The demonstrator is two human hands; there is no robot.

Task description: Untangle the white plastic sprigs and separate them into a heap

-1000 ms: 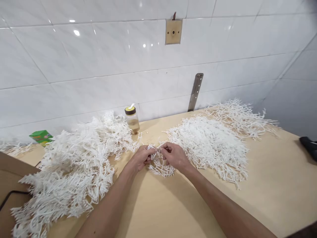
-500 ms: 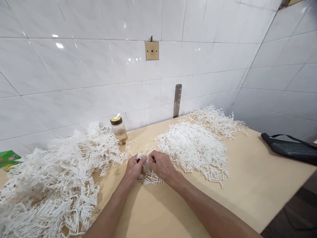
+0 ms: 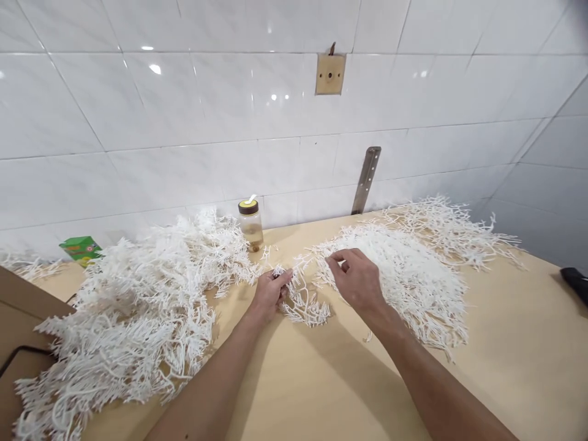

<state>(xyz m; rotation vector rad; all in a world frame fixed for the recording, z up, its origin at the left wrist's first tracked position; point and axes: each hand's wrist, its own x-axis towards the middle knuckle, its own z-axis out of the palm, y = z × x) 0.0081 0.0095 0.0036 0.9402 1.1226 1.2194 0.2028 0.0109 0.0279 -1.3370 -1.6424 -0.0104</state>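
Between two heaps, my left hand (image 3: 271,291) is closed on a white branched piece (image 3: 307,308), which spreads out to the right of its fingers. My right hand (image 3: 357,275) is raised over the left edge of the right heap (image 3: 413,282), thumb and fingers pinched together; whatever is between them is too small to make out. The larger left heap (image 3: 151,306) is a tangle of white branching strands. The right heap looks flatter, with short white strands, and looser branched pieces (image 3: 452,229) lie behind it.
A jar (image 3: 252,229) with a yellow and dark lid stands by the tiled wall. Further left are a green packet (image 3: 80,248) and a brown box (image 3: 27,324). A metal bracket (image 3: 366,180) rises at the wall. A black object (image 3: 576,285) lies at the right edge.
My right hand has moved away from my left hand, toward the right heap. My left hand keeps its grip. The view has turned left, bringing the brown box into sight.
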